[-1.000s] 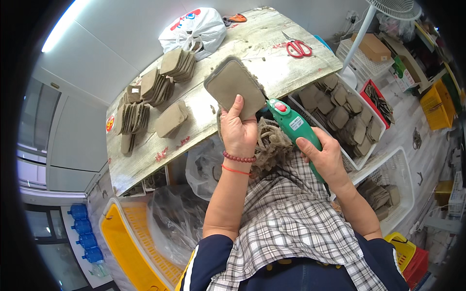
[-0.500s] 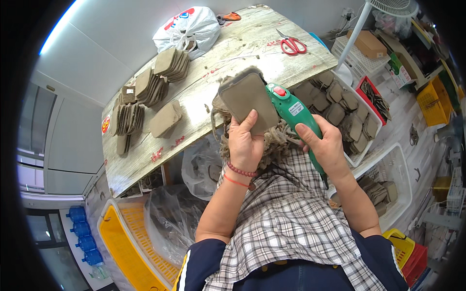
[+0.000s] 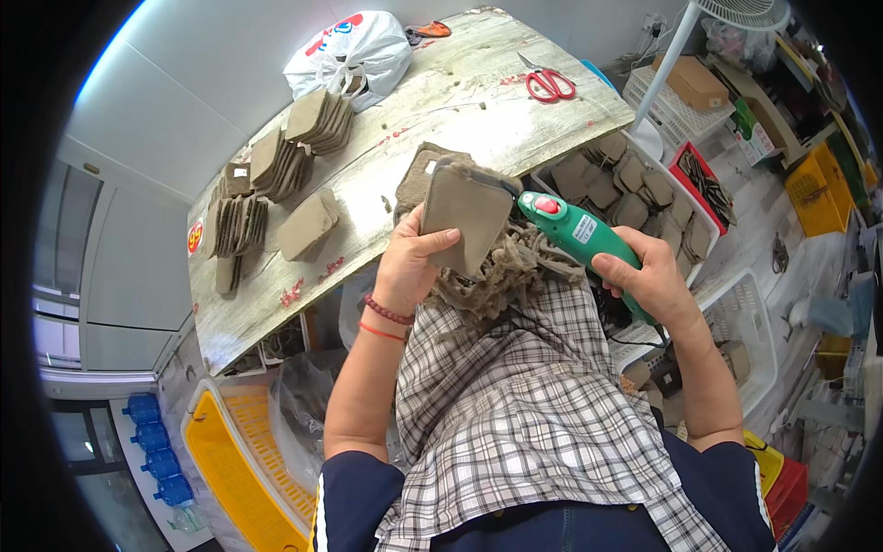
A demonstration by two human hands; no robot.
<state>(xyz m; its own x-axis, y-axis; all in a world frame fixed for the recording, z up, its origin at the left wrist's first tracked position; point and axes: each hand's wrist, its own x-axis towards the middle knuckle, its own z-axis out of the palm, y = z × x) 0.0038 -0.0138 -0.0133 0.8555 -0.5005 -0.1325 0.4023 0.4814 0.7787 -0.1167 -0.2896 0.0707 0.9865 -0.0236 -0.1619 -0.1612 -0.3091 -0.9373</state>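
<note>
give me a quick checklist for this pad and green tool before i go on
1. Left hand holding the brown pad: ok
2. Right hand gripping the green tool: ok
3. Fingertips behind the pad clear of the tool: cannot tell, hidden
4. Tool switched off: cannot tell
5. Scissors out of the way: ok, on the table
6. Plaid apron free of scraps: not ok

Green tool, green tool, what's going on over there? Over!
Right grip closed on green tool. Left grip holding brown pad. Tool close by pad's edge. Scraps heaped below.
</note>
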